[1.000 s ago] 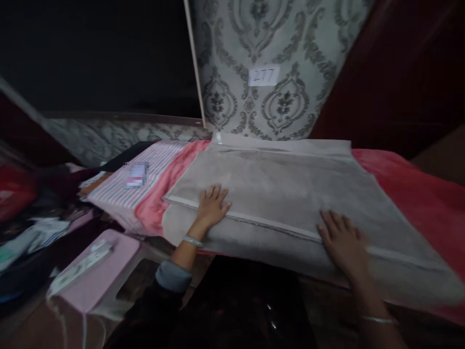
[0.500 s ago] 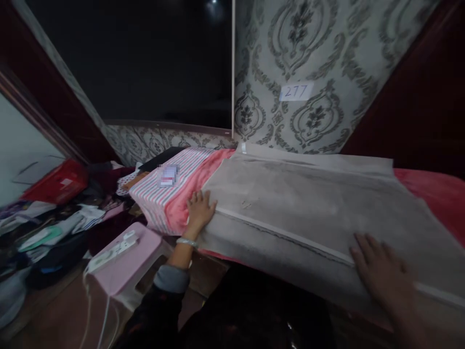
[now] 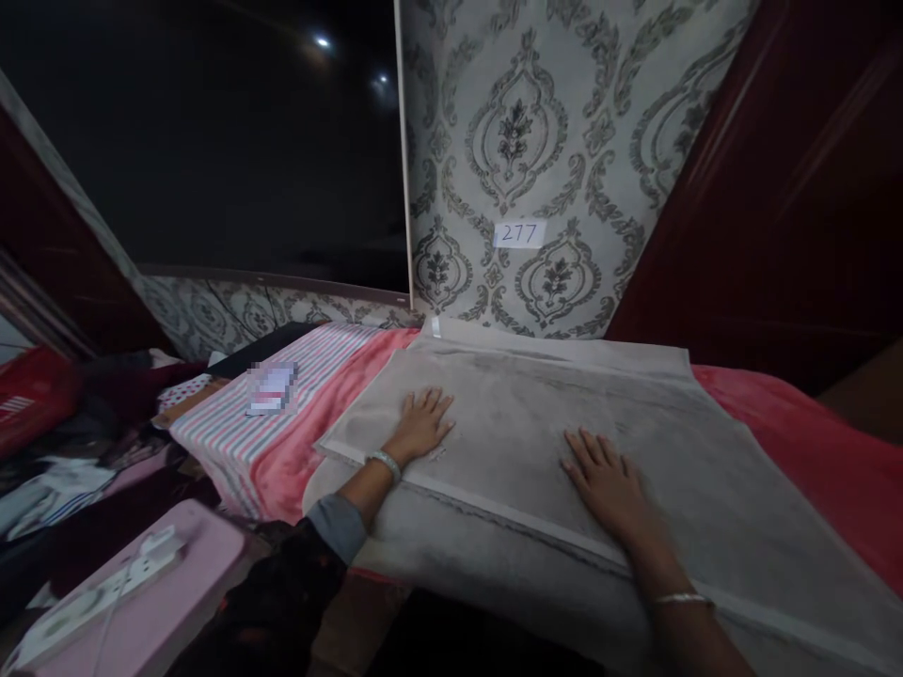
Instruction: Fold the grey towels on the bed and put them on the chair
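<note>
left hand (image 3: 421, 428) | right hand (image 3: 607, 484) | flat on grey cloth (image 3: 536, 414) (hem (image 3: 494, 503) just below)

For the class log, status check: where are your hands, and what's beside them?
Left hand, right hand: both flat, open, on grey plush cloth. Cloth lying on red fleece blanket. Pink stool with power strip low on the left.

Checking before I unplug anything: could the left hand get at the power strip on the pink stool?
Probably yes. The left hand lies on the grey sheet, and the power strip sits on the pink stool beside its sleeve, with nothing visible between.
</note>
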{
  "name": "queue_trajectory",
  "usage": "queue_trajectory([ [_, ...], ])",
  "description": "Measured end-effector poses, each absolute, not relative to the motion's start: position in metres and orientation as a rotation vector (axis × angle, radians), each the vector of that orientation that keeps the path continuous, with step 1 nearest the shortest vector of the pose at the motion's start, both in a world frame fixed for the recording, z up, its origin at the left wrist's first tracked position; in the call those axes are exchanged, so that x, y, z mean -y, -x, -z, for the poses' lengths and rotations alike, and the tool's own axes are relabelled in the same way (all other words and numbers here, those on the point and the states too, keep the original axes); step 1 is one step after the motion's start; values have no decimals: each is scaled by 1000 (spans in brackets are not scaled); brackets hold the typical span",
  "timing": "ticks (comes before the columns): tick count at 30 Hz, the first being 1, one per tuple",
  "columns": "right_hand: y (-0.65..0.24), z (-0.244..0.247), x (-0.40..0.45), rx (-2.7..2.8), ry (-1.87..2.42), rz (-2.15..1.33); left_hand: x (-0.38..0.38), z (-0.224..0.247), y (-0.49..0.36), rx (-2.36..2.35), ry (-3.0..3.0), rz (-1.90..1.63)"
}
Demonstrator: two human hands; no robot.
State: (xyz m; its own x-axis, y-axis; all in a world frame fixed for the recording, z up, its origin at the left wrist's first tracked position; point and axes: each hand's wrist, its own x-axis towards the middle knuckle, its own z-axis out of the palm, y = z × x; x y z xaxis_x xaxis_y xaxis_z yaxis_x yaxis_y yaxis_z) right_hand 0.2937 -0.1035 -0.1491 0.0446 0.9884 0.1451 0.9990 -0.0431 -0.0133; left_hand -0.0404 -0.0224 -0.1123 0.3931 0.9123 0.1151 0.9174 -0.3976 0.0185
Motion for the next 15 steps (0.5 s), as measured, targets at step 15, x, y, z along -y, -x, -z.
queue_trajectory([
  [15, -453, 152, 117, 1834, 2520, 106, -40, 83, 182, 2109, 2294, -9],
])
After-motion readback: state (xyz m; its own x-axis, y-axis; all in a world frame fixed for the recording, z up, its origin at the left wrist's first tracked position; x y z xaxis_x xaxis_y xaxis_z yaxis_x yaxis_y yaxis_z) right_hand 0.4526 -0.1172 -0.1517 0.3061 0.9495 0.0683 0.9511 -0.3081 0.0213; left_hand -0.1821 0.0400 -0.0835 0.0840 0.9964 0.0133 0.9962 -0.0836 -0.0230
